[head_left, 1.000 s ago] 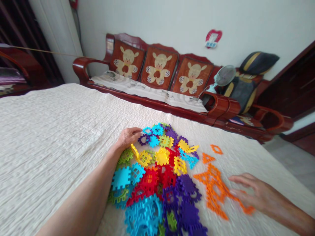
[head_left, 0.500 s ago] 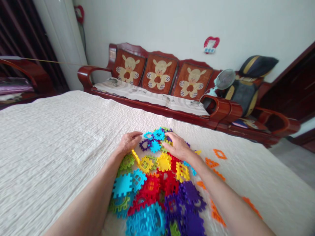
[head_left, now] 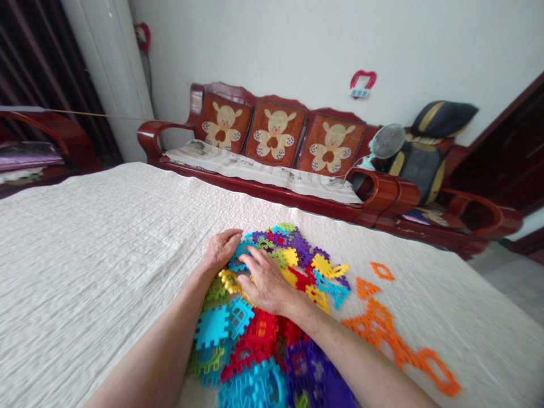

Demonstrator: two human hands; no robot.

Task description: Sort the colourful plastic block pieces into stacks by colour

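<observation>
A heap of flat, notched plastic building pieces lies on the white quilted cover. My left hand [head_left: 221, 249] rests at the heap's far left edge, fingers stretched toward a light-blue piece [head_left: 238, 255]. Over the heap, my right hand [head_left: 270, 286] spreads its fingers beside that piece and above yellow pieces [head_left: 230, 280]; whether its fingertips touch them I cannot tell. Purple pieces [head_left: 301, 249] lie beyond it. Nearer to me are a blue square piece [head_left: 213, 326], red pieces [head_left: 261, 334] and purple pieces [head_left: 300, 362], partly under my right forearm.
Orange pieces [head_left: 378, 320] lie apart on the right of the white quilted cover [head_left: 106, 243]. Past its far edge stands a wooden sofa [head_left: 255, 181] with bear-patterned cushions [head_left: 274, 133]. A small fan [head_left: 387, 141] is by the sofa's right arm.
My right hand has moved left and nearer across the heap, toward my left hand. Blue pieces at the far end have shifted left, uncovering purple and green ones. My left hand stays nearly in place.
</observation>
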